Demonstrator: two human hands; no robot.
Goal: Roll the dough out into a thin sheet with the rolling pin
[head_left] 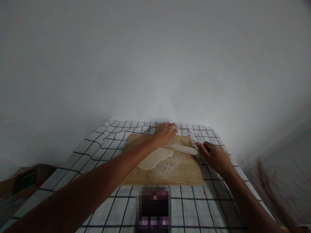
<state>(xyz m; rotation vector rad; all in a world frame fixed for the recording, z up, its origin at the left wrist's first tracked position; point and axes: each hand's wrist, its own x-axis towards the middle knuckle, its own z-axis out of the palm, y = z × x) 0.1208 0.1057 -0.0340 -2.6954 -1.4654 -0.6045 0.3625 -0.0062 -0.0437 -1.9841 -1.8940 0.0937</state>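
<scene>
A flattened dough sheet (155, 158) is spread on a wooden board (189, 178) on the cloth-covered worktop (189, 210), the near-right end of a rolling pin (184, 149) is met by the curled right hand (216, 157), and the left hand (165, 133) is held at the board's far edge, though whether either is clamped cannot be told.
</scene>
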